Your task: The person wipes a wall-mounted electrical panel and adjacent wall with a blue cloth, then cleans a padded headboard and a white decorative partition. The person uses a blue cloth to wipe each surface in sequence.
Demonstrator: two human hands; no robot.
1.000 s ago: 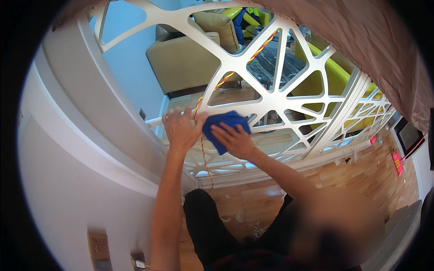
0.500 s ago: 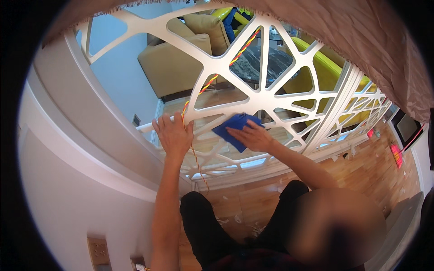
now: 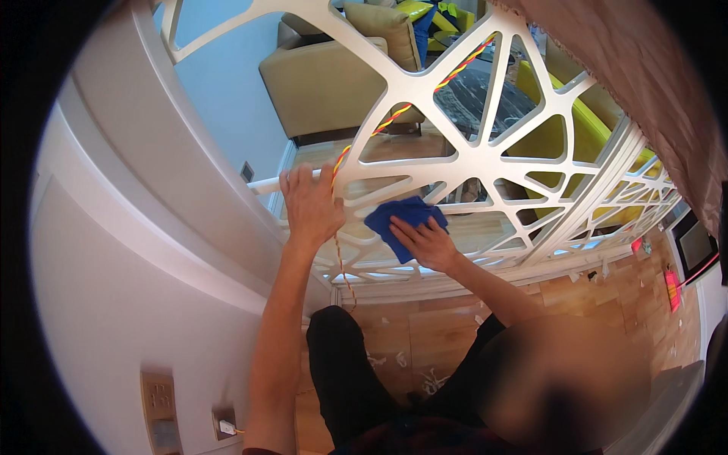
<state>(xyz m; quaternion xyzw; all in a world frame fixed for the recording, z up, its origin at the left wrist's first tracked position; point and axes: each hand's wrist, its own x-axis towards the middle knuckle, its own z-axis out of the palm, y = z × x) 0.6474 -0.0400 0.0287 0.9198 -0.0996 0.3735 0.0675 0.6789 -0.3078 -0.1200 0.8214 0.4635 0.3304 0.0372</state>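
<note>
From the head camera, the right hand (image 3: 426, 243) lies with its grip spread over a blue fabric cloth (image 3: 394, 217) against a white openwork lattice (image 3: 485, 161); the left hand (image 3: 312, 208) drapes beside a twisted red-and-yellow cord (image 3: 465, 66) (whether it clasps anything, I can't tell).

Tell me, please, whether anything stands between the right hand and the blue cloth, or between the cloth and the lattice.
Nothing visible does: the right hand lies on the cloth, and the cloth overlaps the lattice with nothing seen between. The cord passes left of the cloth, by the left hand.
</note>
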